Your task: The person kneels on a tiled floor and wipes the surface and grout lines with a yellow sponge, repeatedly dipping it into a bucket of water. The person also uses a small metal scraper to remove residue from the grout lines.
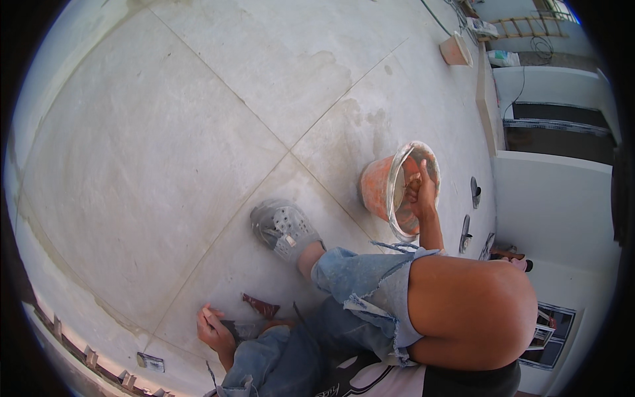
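Note:
My right hand (423, 189) reaches into an orange bucket (376, 189) with a pale, crusted rim. Its fingers are curled inside, and what they hold, if anything, is hidden. The bucket leans, its mouth facing to the right. At the lower left, my left hand (215, 331) is closed near the floor, its fingers bent; I cannot make out what is in them. A dark grey object (239, 329) lies against that hand, partly behind my jeans. Close by is a small dark-red triangular piece (260, 306).
My grey clog (284, 228) stands on the pale floor (165, 132), which is scored with straight lines. A flat tool (151, 362) lies at the lower left. Two dark tools (475, 192) lie right of the bucket. Farther off are another bucket (456, 50) and a bamboo ladder (526, 28).

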Available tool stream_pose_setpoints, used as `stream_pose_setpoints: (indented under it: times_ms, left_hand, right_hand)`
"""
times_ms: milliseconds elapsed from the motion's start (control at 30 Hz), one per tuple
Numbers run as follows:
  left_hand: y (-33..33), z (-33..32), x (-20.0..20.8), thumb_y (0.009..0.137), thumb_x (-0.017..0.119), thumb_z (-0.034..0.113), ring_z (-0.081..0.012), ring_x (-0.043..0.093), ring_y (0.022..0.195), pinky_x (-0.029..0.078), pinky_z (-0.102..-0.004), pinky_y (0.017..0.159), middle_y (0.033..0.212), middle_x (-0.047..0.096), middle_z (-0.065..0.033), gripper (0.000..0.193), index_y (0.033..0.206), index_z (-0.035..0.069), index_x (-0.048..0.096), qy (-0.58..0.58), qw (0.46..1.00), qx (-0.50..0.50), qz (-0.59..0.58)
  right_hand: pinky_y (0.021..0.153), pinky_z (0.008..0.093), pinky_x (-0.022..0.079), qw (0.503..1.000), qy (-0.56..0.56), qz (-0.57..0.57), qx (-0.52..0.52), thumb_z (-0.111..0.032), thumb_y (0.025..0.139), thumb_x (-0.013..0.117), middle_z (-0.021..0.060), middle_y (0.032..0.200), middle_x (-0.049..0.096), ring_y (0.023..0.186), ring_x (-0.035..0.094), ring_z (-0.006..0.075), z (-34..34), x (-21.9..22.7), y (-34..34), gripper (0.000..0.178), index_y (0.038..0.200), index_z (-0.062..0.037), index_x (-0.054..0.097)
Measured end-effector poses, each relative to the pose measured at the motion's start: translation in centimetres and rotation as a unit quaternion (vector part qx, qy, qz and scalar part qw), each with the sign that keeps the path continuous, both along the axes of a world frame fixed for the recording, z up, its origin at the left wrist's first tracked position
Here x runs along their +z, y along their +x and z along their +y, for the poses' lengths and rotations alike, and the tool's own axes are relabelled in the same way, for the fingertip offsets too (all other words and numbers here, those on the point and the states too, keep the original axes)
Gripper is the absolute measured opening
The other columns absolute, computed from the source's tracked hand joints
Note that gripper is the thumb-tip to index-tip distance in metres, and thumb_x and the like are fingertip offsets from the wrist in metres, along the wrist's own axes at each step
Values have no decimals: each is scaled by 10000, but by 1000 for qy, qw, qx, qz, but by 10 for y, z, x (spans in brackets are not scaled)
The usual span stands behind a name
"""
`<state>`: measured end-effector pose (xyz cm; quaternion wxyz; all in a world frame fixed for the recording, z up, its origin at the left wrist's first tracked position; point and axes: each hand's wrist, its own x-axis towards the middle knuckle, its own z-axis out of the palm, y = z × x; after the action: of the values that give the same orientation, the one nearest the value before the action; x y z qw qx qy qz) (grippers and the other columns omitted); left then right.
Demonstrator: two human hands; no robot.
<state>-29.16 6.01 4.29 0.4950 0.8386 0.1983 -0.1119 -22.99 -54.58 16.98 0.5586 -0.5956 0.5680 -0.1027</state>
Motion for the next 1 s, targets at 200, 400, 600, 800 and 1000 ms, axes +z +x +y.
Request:
stream_pose_setpoints:
  times_ms: [200,400,600,800,1000]
  left_hand:
    - [1,-1,1,1159,489,205,-219,658,727,537,-369,724,773,681,-99,342,1131,-52,714,11,1000,0,7]
    - [1,0,0,1159,492,202,-221,653,735,535,-369,726,781,681,-100,338,1131,-53,713,-5,1000,8,8]
    - [-2,5,-3,1159,492,202,-221,651,735,534,-371,727,786,682,-99,338,1130,-53,713,-6,1000,9,3]
    - [1,-8,-5,1155,491,194,-220,653,740,532,-367,727,787,682,-98,336,1125,-55,714,-9,1000,7,-8]
    - [-4,-2,-6,1145,508,186,-224,666,748,532,-364,731,793,701,-107,321,1117,-52,721,-20,999,43,-18]
  right_hand:
    - [403,282,257,989,-147,-3,-26,-564,1121,559,-68,565,417,427,365,71,11,-3,6,584,675,-196,478]
    - [410,282,274,965,-256,-23,-42,-534,1137,540,-47,571,434,441,397,87,23,-5,10,590,667,-191,443]
    - [435,289,355,987,-154,-50,8,-501,1142,535,-14,649,515,495,474,114,-17,-13,-17,501,806,-130,549]
    - [645,292,615,984,44,-171,33,-330,1130,573,174,1211,665,930,713,212,15,63,9,388,1388,-46,518]
    - [838,375,707,933,24,-118,340,-201,1043,689,257,1347,642,1149,743,336,80,127,112,435,1397,-12,521]
